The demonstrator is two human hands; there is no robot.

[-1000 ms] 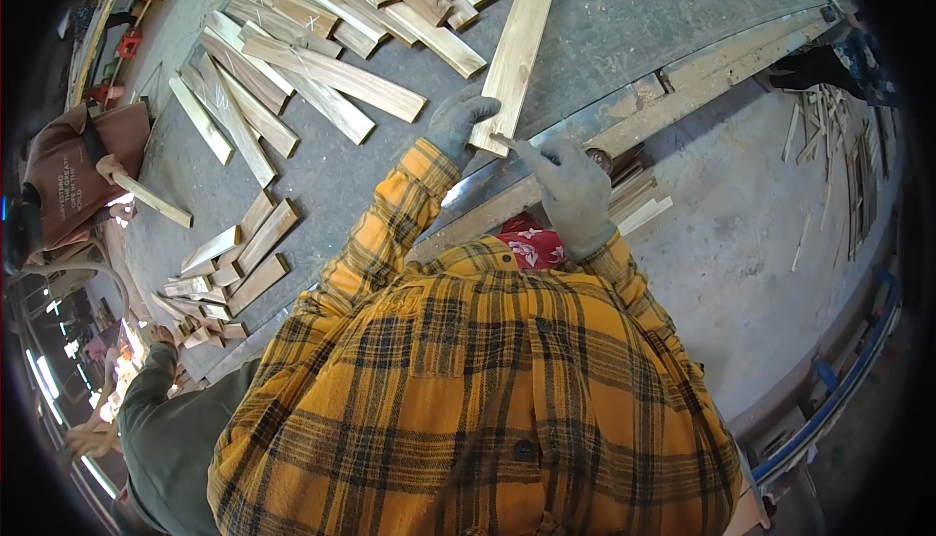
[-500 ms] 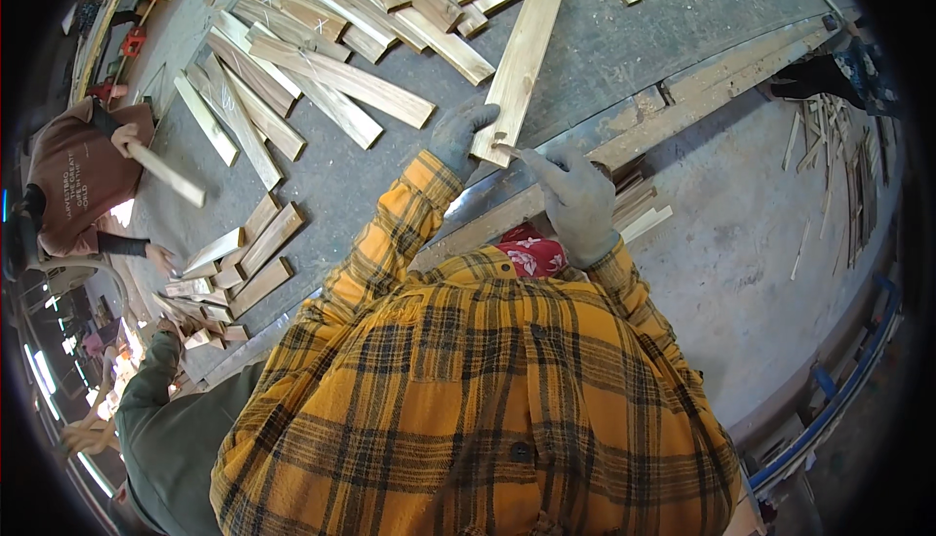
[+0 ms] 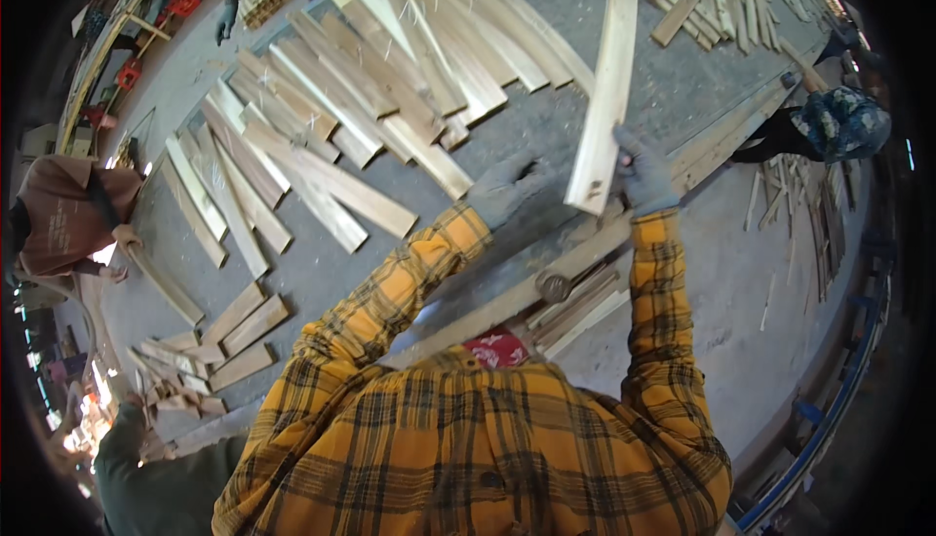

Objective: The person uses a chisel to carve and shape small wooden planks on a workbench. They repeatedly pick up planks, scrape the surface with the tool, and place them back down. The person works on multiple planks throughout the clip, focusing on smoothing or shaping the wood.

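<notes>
My right hand (image 3: 637, 170), in a grey glove, grips the right edge of a long pale board (image 3: 602, 97) near its end, which has a small dark mark on it. My gloved left hand (image 3: 509, 190) is just left of that board, apart from it, its fingers loosely bent and apart with nothing visible in them. Many boards (image 3: 331, 214) lie side by side on the grey worktable (image 3: 380, 268), beyond and left of my hands.
A co-worker in brown (image 3: 78, 214) holds a board at the left; a green sleeve (image 3: 127, 438) is at lower left. Another person (image 3: 843, 121) stands at the upper right. A timber rail (image 3: 673, 185) runs along the table edge, with loose strips (image 3: 780, 195) below it.
The board has moved right, with my right hand now gripping its side. My left hand has let go of it. The whole view has shifted, showing more table beyond.
</notes>
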